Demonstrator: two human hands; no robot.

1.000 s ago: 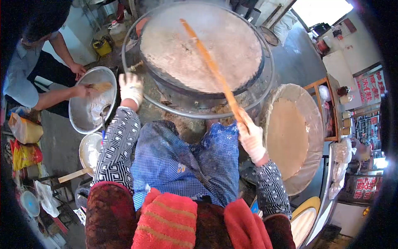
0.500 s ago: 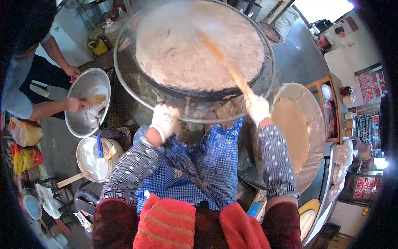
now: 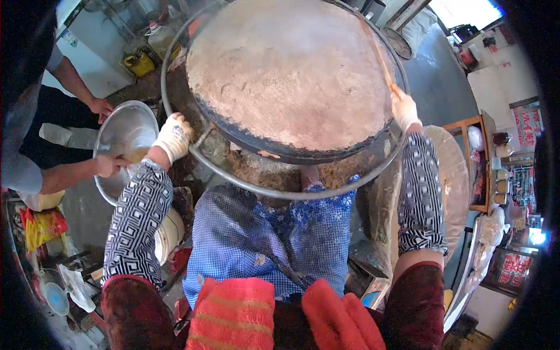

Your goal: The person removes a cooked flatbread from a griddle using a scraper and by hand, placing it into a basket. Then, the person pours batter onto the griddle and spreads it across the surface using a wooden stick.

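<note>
Facing a round griddle [image 3: 326,154] coated with a pale layer [image 3: 291,81], with a metal basin [image 3: 131,124] at left, grey floor [image 3: 431,76] and a wooden cabinet [image 3: 489,169] at right. Grasping the wooden stick [image 3: 380,55] along the griddle's right edge in the right hand [image 3: 405,109]; curling the left hand [image 3: 173,138] at the metal ring [image 3: 291,195], cannot tell if gripping it. Since half a second ago, swung the stick from mid-griddle and shifted the left hand outward.

The left hand [image 3: 175,137] and right hand [image 3: 403,109] are covered by whitish gloves [image 3: 172,146]; black-and-white geometric-patterned oversleeves [image 3: 137,219], dark maroon upper sleeves [image 3: 135,315], blue checked, partly floral cloth [image 3: 230,251] and red, tan-striped towelling [image 3: 236,309] are worn.
</note>
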